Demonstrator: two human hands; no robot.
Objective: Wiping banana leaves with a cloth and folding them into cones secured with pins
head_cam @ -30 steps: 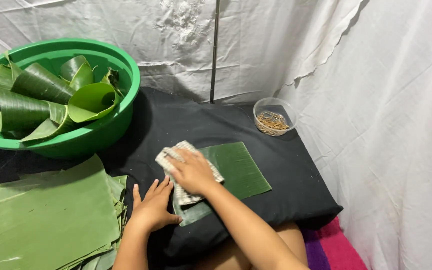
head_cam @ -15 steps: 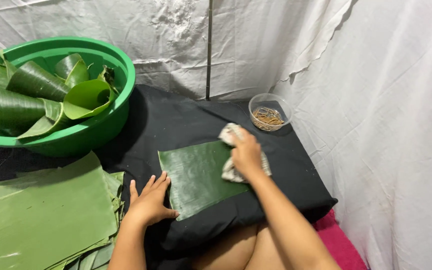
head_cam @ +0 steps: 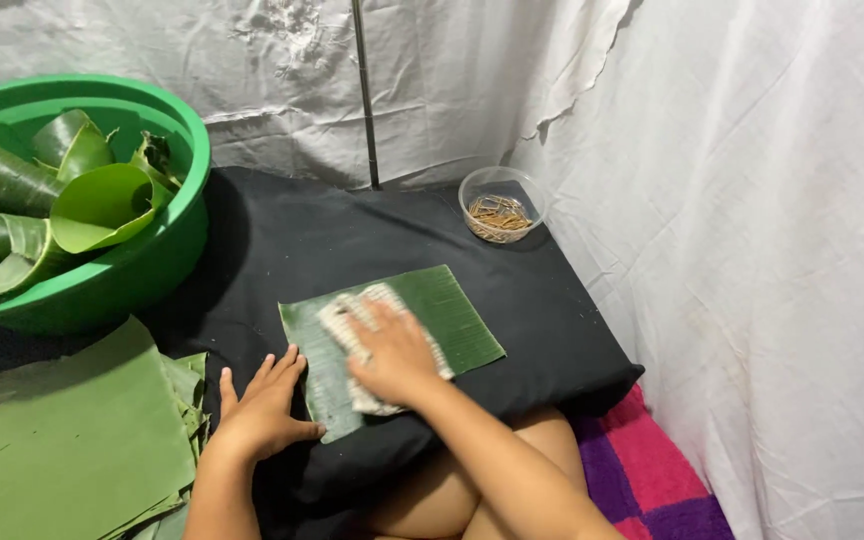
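Two hands on one banana leaf piece [head_cam: 452, 310], that's basically the whole scene. The leaf is a rectangular cut lying flat on a black cushion [head_cam: 352, 240] across the person's lap, long axis running roughly from 8 o'clock up to 2 o'clock. The right hand [head_cam: 392, 352] sits on top of a whitish cloth [head_cam: 352, 310], palm down, fingers together and pressed flat into it rather than curled around it, so the cloth is sandwiched between palm and leaf over the leaf's near-left half. The bare part of the leaf stretches away from that hand toward 2 o'clock, straight along the long axis.

The left hand [head_cam: 264, 400] is flat too, fingers spread apart, holding nothing, resting on the cushion with its fingertips right at the leaf's 8 o'clock edge. It looks like it's pinning that end down, though I can't quite tell if it's touching leaf or just cushion. The right hand is clearly the one on the leaf proper.

Other stuff around: a green plastic basin [head_cam: 167, 240] at 10 o'clock full of rolled leaves, a stack of flat leaf sheets [head_cam: 62, 440] at 8 o'clock just beside the left hand, and a small clear tub of little sticks [head_cam: 500, 205] at 1 o'clock, well apart from both hands. White cloth sheets [head_cam: 752, 200] hang behind and to the right.
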